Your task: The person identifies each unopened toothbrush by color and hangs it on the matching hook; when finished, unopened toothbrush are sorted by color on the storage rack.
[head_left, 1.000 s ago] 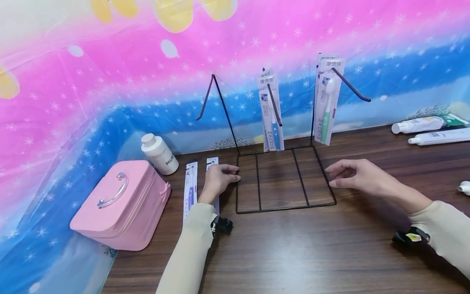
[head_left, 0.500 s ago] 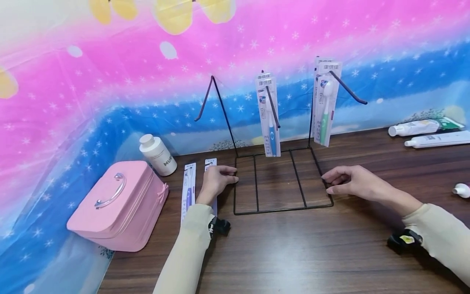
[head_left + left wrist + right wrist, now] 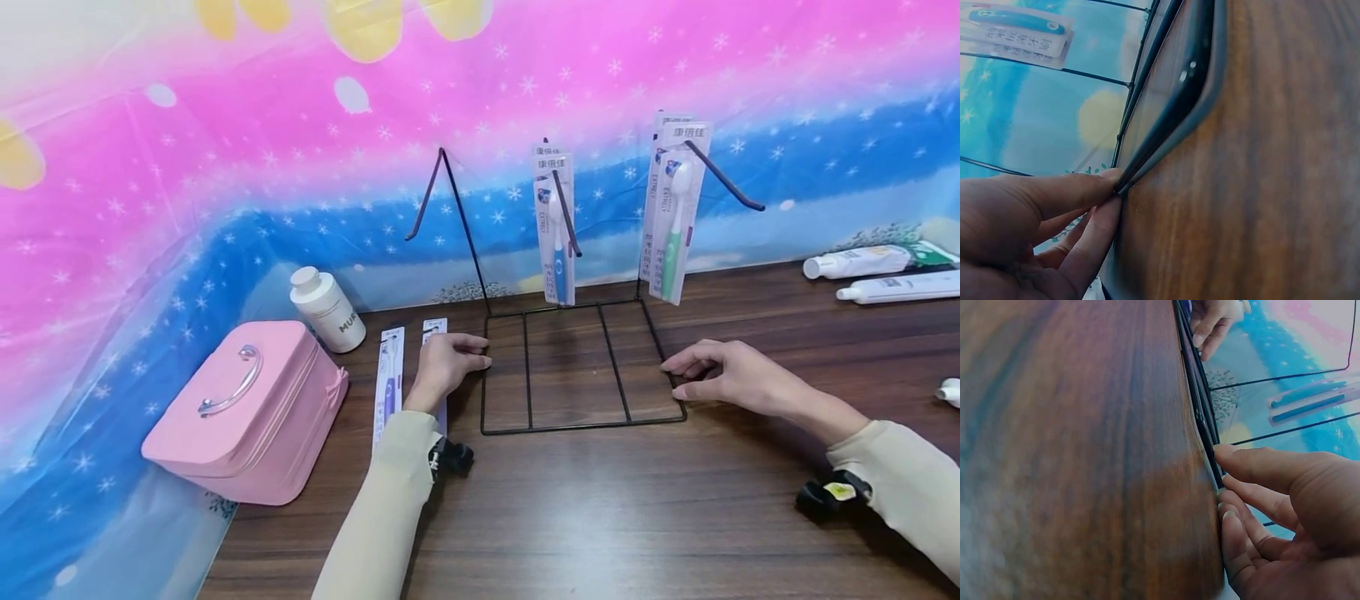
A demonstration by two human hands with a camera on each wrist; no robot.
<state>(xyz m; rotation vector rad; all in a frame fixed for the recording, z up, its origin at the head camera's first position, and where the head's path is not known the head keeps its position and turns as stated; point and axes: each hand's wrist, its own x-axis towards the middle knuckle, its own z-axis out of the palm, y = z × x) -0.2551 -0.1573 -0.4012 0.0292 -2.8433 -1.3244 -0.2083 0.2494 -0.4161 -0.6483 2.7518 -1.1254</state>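
A black wire display rack lies with its base flat on the wooden table, its hooks rising at the back. My left hand pinches the base's left wire between thumb and fingers, seen close in the left wrist view. On the opposite side, my right hand has thumb and fingertips on the right wire. Packaged toothbrushes hang from two hooks: a blue-handled one in the middle and a green-handled one at the right, each with another package behind it. The left hook bears nothing.
Left of the rack lie a purple-handled packaged toothbrush and another package, partly under my left hand. A white bottle and a pink case stand farther left. Toothpaste tubes lie at the right.
My right hand has slid a little toward the near end along the right wire. The hanging toothbrush packages have swung slightly. My left hand keeps its place on the rack.
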